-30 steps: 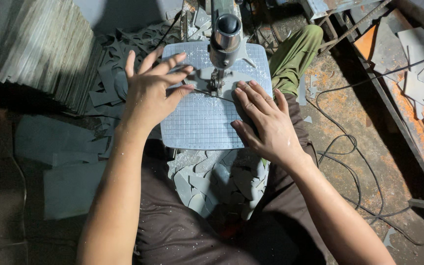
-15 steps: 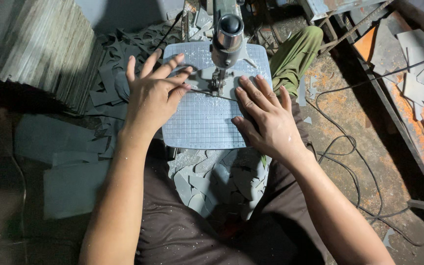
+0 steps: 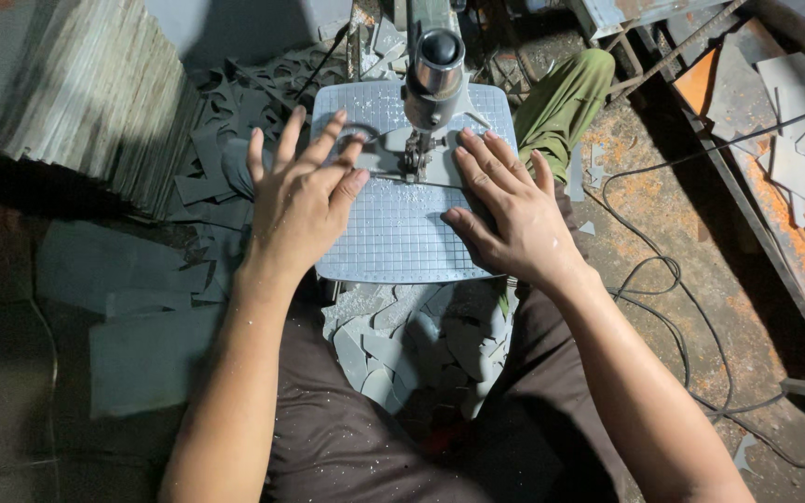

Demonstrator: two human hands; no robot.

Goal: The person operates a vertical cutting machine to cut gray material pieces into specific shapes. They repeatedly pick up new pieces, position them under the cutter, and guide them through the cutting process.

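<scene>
Left hand (image 3: 302, 200) and right hand (image 3: 511, 210) flat, fingers spread, gripping nothing, pressing the grey sheet (image 3: 393, 219) on the saw table at the blade (image 3: 414, 163); risk: fingertips sliding into it.

Bright light overhead on the centre, deep shadow at left and bottom edges, sharp focus, slight wide-angle bending.

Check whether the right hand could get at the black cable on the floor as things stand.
Probably yes: the right hand rests flat on the grid sheet, holding nothing, and the black cable loops on open floor just to its right.
</scene>
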